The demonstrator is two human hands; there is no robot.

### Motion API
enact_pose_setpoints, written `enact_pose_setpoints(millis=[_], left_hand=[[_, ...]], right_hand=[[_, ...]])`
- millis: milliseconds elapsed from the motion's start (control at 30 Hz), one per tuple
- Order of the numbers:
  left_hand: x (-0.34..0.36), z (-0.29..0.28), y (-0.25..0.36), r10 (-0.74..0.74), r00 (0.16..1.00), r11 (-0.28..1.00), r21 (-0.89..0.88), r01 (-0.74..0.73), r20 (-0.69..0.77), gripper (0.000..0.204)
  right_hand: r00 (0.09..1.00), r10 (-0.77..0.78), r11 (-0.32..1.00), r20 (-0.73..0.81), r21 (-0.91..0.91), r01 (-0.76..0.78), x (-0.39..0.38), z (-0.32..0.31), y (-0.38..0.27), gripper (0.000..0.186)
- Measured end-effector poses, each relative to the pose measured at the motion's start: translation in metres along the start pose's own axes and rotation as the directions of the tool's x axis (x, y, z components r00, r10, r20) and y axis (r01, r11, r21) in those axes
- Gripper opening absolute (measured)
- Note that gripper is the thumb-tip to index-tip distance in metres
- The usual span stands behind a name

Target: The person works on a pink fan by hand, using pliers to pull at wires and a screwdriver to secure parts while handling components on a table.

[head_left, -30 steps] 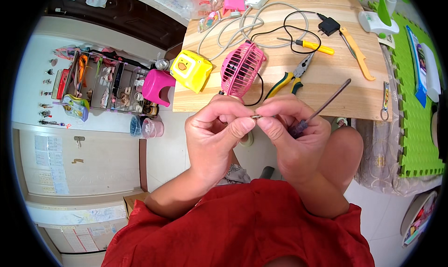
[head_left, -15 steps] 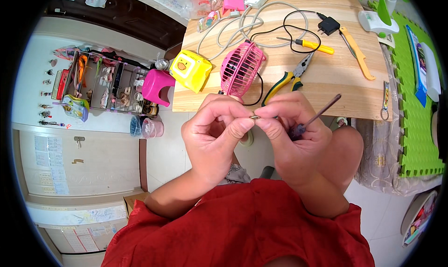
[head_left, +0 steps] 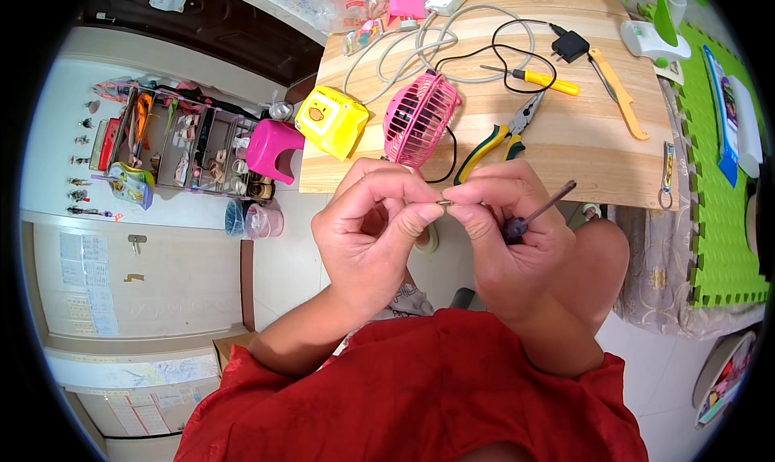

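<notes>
Just off the near edge of the table, my left hand (head_left: 359, 232) and my right hand (head_left: 517, 236) meet at the fingertips. Thumb and forefinger of each pinch a small metal piece (head_left: 445, 203), too small to tell its kind. Tucked in the other fingers of my right hand is a dark screwdriver (head_left: 550, 200), its shaft slanting up to the right; the fingers partly hide its handle. Beyond my hands a pink caged fan (head_left: 418, 119) stands on the table. To its right lie pliers (head_left: 508, 135) with green-and-yellow handles.
The wooden table (head_left: 597, 159) also carries a yellow wipes pack (head_left: 331, 123), a yellow-handled screwdriver (head_left: 549, 81), a black plug adapter (head_left: 570, 46), tangled cables (head_left: 420, 46) and a yellow-handled tool (head_left: 620, 94). A pink stool (head_left: 273, 149) stands left of the table.
The screwdriver in my right hand has tilted, its tip now lower and further left. Both hands stay pinched on the small metal piece, which has turned slightly.
</notes>
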State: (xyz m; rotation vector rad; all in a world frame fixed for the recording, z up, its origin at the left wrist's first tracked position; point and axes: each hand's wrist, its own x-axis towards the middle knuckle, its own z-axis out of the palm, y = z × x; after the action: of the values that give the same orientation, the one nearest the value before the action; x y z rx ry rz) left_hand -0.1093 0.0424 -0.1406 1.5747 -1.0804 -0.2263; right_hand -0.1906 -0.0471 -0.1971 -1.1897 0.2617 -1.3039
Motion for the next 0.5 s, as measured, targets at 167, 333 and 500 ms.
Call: enact_pose_setpoints(millis=[167,333,500], left_hand=[[0.0016,-0.0025,0.0,0.058,0.998,0.993,0.105,-0.061,0.03,0.01],[0.0018,-0.0034,-0.0033,0.149,0.988,0.966,0.205,-0.155,0.043,0.011],[0.0019,-0.0033,-0.0054,0.163,0.986,0.966,0.199,-0.167,0.036,0.011]], right_hand=[[1.0,-0.008,0.998,0.015,-0.056,0.009,0.0,-0.0017,-0.001,0.009],[0.998,-0.038,0.995,0.046,-0.094,0.042,0.0002,-0.0031,-0.0005,0.011],[0.994,-0.051,0.987,0.099,-0.148,0.066,0.001,-0.004,-0.0014,0.009]])
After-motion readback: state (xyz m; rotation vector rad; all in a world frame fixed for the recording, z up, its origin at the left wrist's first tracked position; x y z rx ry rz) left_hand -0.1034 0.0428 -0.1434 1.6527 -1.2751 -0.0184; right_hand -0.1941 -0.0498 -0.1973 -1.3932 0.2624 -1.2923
